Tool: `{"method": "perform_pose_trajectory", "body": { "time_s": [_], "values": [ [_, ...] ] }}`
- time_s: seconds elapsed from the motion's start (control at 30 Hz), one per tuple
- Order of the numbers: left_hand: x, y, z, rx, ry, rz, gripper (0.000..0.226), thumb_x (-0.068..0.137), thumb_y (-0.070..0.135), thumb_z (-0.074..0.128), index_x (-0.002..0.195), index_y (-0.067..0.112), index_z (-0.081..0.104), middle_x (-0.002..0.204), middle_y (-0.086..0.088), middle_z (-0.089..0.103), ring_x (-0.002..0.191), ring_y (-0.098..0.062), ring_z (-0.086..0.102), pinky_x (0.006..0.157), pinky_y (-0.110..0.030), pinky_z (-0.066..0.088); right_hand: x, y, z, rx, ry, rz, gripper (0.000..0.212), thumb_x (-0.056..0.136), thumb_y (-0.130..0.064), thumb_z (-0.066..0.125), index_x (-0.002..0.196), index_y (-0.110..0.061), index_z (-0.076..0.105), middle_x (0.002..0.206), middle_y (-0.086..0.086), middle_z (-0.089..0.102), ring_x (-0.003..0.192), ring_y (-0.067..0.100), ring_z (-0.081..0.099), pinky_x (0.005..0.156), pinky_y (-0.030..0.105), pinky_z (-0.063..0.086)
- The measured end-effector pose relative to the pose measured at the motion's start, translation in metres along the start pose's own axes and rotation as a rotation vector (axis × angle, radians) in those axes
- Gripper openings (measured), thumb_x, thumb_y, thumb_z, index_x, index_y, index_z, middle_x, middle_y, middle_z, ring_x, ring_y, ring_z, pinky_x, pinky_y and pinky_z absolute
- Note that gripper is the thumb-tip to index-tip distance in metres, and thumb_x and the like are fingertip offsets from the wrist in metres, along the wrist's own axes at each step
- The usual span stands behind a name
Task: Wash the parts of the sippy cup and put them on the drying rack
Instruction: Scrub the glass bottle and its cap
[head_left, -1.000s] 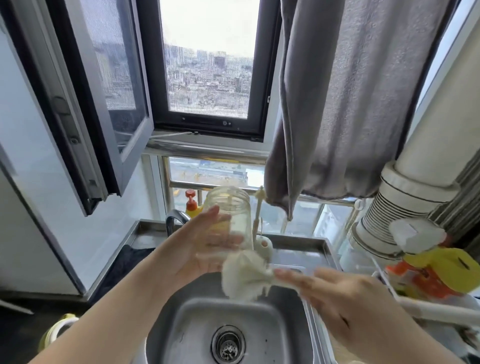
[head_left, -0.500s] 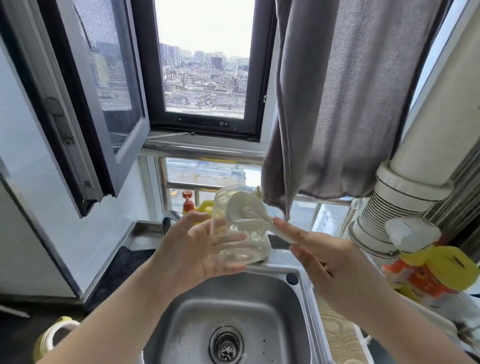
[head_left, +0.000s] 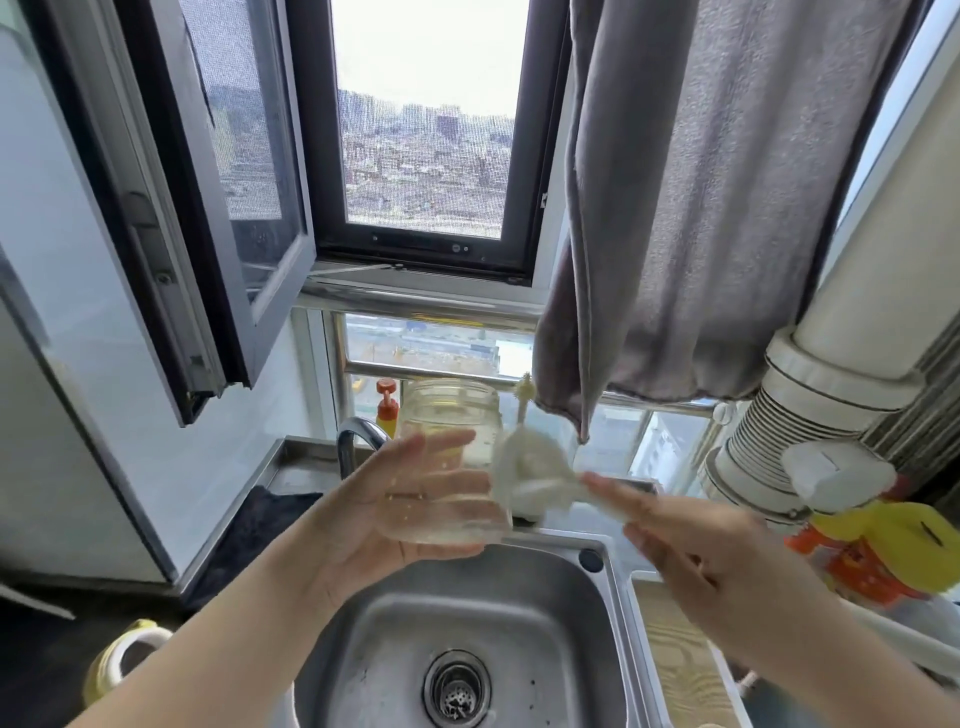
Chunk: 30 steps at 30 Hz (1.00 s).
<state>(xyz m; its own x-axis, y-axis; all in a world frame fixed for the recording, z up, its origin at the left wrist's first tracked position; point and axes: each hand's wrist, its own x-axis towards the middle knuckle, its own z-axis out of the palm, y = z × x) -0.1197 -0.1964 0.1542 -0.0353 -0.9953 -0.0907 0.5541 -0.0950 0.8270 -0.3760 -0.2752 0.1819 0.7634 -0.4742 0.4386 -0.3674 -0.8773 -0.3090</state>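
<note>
My left hand (head_left: 363, 514) holds the clear sippy cup body (head_left: 447, 436) upright above the steel sink (head_left: 467, 623), fingers wrapped round its lower half. My right hand (head_left: 691, 545) grips the handle of a white sponge brush (head_left: 524, 470). The brush head is blurred and lies against the cup's right side. No other cup parts or drying rack can be made out.
The tap (head_left: 358, 441) rises behind my left hand. A small brush (head_left: 523, 397) stands behind the cup. A grey towel (head_left: 675, 208) hangs above right. A yellow and orange bottle (head_left: 878, 551) stands at right, a wooden board (head_left: 675, 670) beside the sink, an open window sash (head_left: 208, 208) at left.
The sponge brush rose from below the cup to its mouth, then came down to the cup's right side. The cup stayed upright in my left hand.
</note>
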Motion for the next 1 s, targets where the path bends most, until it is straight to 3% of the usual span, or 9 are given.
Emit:
{"method": "perform_pose_trajectory", "body": {
  "time_s": [0.07, 0.2, 0.33, 0.43, 0.6, 0.7, 0.83, 0.93, 1.0],
  "values": [
    [-0.001, -0.001, 0.009, 0.044, -0.006, -0.018, 0.107, 0.025, 0.045, 0.096, 0.121, 0.015, 0.061, 0.116, -0.022, 0.066, 0.094, -0.038, 0.068, 0.066, -0.043, 0.057, 0.014, 0.002, -0.004, 0.007, 0.077, 0.037, 0.051, 0.090, -0.036, 0.041, 0.137, -0.054, 0.033, 0.066, -0.032, 0.055, 0.058, -0.013, 0.053, 0.049, 0.003, 0.039],
    [0.002, -0.004, 0.015, 0.067, -0.005, 0.001, 0.099, 0.027, 0.047, 0.095, 0.114, 0.010, 0.065, 0.108, -0.020, 0.068, 0.089, -0.033, 0.069, 0.064, -0.042, 0.058, 0.022, -0.021, 0.005, -0.023, 0.024, -0.092, 0.052, 0.090, -0.027, 0.045, 0.138, -0.044, 0.040, 0.073, -0.035, 0.050, 0.064, -0.023, 0.048, 0.057, -0.005, 0.035],
    [-0.002, 0.002, 0.008, 0.098, 0.041, 0.006, 0.110, 0.028, 0.046, 0.095, 0.124, 0.011, 0.056, 0.110, -0.020, 0.068, 0.088, -0.034, 0.068, 0.062, -0.038, 0.057, -0.006, -0.018, 0.002, -0.061, -0.094, -0.114, 0.057, 0.088, -0.029, 0.047, 0.138, -0.052, 0.036, 0.079, -0.034, 0.057, 0.053, -0.013, 0.047, 0.051, 0.007, 0.048],
    [-0.003, -0.005, 0.011, 0.112, 0.063, -0.030, 0.112, 0.030, 0.049, 0.093, 0.129, 0.013, 0.053, 0.116, -0.019, 0.067, 0.097, -0.035, 0.068, 0.068, -0.041, 0.057, 0.007, -0.007, -0.006, -0.080, -0.020, 0.038, 0.057, 0.088, -0.027, 0.050, 0.137, -0.051, 0.037, 0.066, -0.041, 0.043, 0.052, -0.016, 0.044, 0.045, 0.008, 0.038],
    [0.003, -0.004, 0.013, 0.089, 0.127, -0.003, 0.091, 0.039, 0.046, 0.090, 0.117, 0.008, 0.059, 0.104, -0.021, 0.069, 0.085, -0.033, 0.070, 0.063, -0.039, 0.058, 0.008, -0.027, 0.006, -0.148, -0.085, -0.103, 0.052, 0.086, -0.029, 0.046, 0.135, -0.044, 0.045, 0.078, -0.023, 0.051, 0.053, -0.006, 0.029, 0.051, 0.003, 0.030],
    [-0.001, 0.000, 0.007, 0.145, 0.157, 0.000, 0.079, 0.062, 0.049, 0.078, 0.125, 0.009, 0.051, 0.107, -0.016, 0.070, 0.090, -0.031, 0.070, 0.068, -0.039, 0.059, -0.011, -0.015, 0.003, -0.139, -0.111, -0.060, 0.056, 0.086, -0.032, 0.044, 0.138, -0.052, 0.035, 0.076, -0.025, 0.061, 0.044, -0.006, 0.042, 0.044, 0.009, 0.046],
    [0.006, -0.010, 0.009, 0.107, 0.164, -0.039, 0.084, 0.054, 0.046, 0.078, 0.127, 0.011, 0.055, 0.114, -0.018, 0.068, 0.098, -0.033, 0.068, 0.070, -0.041, 0.058, 0.014, -0.006, -0.001, -0.146, -0.014, 0.066, 0.051, 0.089, -0.034, 0.041, 0.138, -0.049, 0.035, 0.061, -0.030, 0.040, 0.045, -0.012, 0.029, 0.040, 0.016, 0.042],
    [0.015, -0.007, 0.008, 0.056, 0.238, -0.047, 0.092, 0.052, 0.053, 0.079, 0.130, 0.010, 0.054, 0.121, -0.020, 0.063, 0.104, -0.038, 0.065, 0.070, -0.043, 0.058, 0.017, -0.025, 0.015, -0.169, -0.052, -0.079, 0.052, 0.085, -0.029, 0.045, 0.135, -0.045, 0.043, 0.071, -0.020, 0.051, 0.045, -0.002, 0.033, 0.042, 0.005, 0.034],
    [0.016, -0.003, 0.003, 0.059, 0.248, -0.059, 0.093, 0.054, 0.058, 0.081, 0.129, 0.012, 0.051, 0.117, -0.021, 0.065, 0.104, -0.038, 0.065, 0.074, -0.046, 0.056, 0.003, -0.023, 0.023, -0.192, -0.112, -0.134, 0.052, 0.084, -0.028, 0.046, 0.133, -0.046, 0.044, 0.071, -0.018, 0.058, 0.042, 0.000, 0.044, 0.037, 0.013, 0.041]
  ]
}}
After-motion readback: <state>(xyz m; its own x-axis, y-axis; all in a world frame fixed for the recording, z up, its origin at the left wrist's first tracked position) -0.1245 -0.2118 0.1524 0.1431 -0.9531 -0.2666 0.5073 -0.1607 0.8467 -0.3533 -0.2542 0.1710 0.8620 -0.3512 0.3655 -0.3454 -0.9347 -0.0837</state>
